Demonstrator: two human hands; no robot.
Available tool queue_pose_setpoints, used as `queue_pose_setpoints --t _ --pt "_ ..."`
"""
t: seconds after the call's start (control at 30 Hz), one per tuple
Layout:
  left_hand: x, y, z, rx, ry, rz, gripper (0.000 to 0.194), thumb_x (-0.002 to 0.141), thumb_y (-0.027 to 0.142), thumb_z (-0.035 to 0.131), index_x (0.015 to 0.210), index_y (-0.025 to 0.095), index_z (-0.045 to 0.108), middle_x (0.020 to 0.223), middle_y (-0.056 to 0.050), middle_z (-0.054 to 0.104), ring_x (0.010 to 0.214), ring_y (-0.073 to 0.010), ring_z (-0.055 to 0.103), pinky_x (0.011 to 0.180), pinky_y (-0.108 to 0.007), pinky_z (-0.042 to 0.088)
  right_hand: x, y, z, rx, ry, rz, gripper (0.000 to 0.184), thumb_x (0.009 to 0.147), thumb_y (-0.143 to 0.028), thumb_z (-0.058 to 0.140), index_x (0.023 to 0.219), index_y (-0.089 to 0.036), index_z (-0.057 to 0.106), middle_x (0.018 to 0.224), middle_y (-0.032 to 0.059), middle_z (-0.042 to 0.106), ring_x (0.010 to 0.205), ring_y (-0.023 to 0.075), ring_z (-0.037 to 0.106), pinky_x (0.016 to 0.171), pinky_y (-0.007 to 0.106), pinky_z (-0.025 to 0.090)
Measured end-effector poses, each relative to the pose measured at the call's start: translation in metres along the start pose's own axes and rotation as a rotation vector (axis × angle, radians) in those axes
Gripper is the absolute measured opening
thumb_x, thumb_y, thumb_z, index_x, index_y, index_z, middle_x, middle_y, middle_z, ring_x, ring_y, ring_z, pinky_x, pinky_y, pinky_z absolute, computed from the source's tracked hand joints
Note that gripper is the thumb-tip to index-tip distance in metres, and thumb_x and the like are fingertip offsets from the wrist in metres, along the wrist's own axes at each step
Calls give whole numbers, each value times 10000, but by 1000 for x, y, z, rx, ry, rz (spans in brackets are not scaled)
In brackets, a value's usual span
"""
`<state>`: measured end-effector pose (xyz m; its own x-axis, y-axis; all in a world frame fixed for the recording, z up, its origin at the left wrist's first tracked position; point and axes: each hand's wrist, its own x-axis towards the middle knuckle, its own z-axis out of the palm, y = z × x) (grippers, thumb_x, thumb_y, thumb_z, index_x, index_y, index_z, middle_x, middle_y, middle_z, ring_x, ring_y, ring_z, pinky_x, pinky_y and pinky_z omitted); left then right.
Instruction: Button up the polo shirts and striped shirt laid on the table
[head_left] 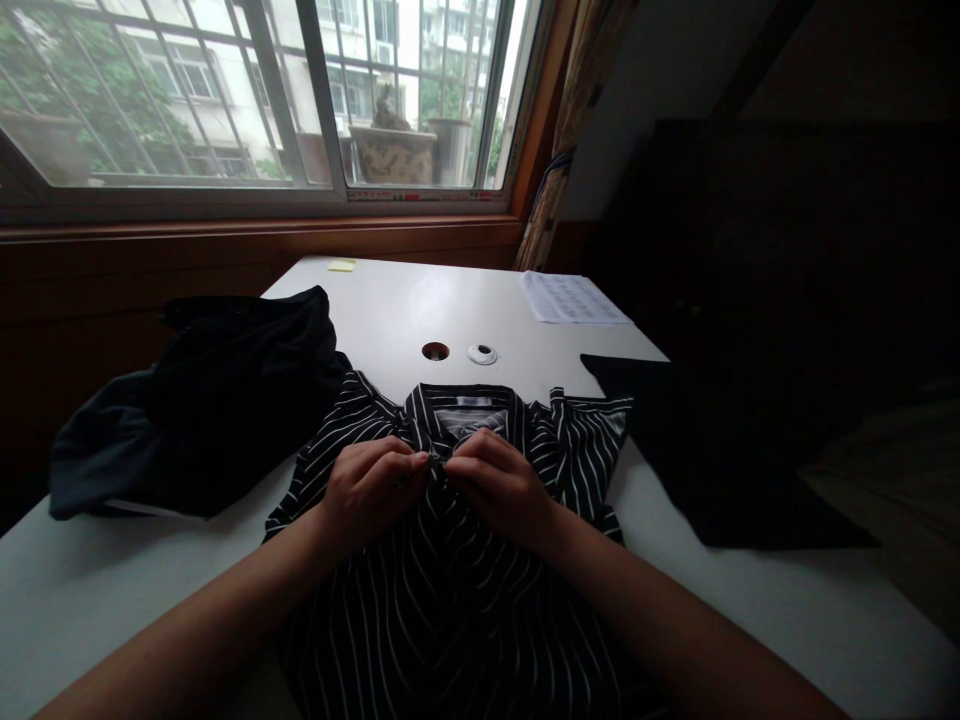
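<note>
A black shirt with white stripes [450,600] lies spread on the white table [382,310], its collar pointing away from me. Just below the collar, my left hand [375,485] pinches the front of the shirt. Close beside it, my right hand [499,485] pinches the cloth on the other side of the neck opening. The fingertips of both hands nearly meet at the shirt's front. Whatever small part sits between them is too dark to make out. A pale label [474,401] shows inside the collar.
Dark bundled clothing [217,400] lies on the left, and a flat black cloth [705,460] on the right. Printed papers [574,298] and a yellow note [342,265] rest at the far edge. A cable hole [436,351] and a white ring cover [482,354] are mid-table. A window stands beyond.
</note>
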<state>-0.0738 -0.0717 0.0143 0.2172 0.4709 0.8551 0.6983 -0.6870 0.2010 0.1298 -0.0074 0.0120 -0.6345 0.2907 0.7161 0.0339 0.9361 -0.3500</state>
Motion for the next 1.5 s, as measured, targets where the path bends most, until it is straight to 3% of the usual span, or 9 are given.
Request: queue_pose_setpoints --t 0.17,0.23,0.37,0.47,0.57,0.87,1.3,1.5 --pt "3 -1 -4 40 63 -72 107 879 121 646 845 181 564 713 15 634 572 -96 600 509 -192 459 1 -9 9 -56 -182 -180 234 966 -109 466 791 -183 602 837 51 611 769 171 541 690 334 521" --pt "4 -4 -7 58 104 -107 111 872 117 653 848 182 566 722 13 628 581 -96 598 503 -186 456 1 -8 8 -55 -182 -167 216 963 -111 469 822 -187 613 845 47 614 771 170 544 700 339 525" --pt "3 -10 -9 52 198 -187 92 870 134 658 865 183 581 751 5 633 626 -107 620 543 -197 488 -3 5 -6 -21 33 56 139 935 -146 560 1010 -235 634 875 32 605 807 171 575 728 344 533" --pt "2 -10 -7 31 200 -186 101 864 120 666 871 180 585 763 3 642 626 -104 624 548 -195 491 -5 17 -19 -59 273 257 114 921 -164 596 978 -254 638 883 23 596 834 178 586 733 350 519" --pt "1 -8 -6 31 193 -171 104 865 125 675 895 181 593 767 1 650 622 -101 625 542 -190 491 -5 22 -23 -79 354 330 74 920 -181 597 943 -241 634 887 24 595 840 181 591 753 359 512" --pt "2 -6 -5 -47 88 -110 133 885 108 649 989 182 611 800 -16 663 665 -112 638 579 -208 517 -5 17 -11 186 228 258 137 944 -153 542 1049 -238 558 1015 35 712 973 186 672 860 397 549" --pt "2 -6 -5 -56 34 -85 155 895 113 631 1028 190 607 811 -12 659 670 -114 640 561 -203 515 -11 19 -11 102 239 288 175 906 -173 583 1063 -238 539 910 25 668 848 179 656 776 359 547" --pt "4 -4 -6 -54 41 -93 149 888 98 635 1016 169 608 811 -17 649 666 -106 622 558 -190 496 -9 18 -12 85 116 181 311 903 -180 579 1203 -251 541 907 16 609 832 168 607 772 358 534"
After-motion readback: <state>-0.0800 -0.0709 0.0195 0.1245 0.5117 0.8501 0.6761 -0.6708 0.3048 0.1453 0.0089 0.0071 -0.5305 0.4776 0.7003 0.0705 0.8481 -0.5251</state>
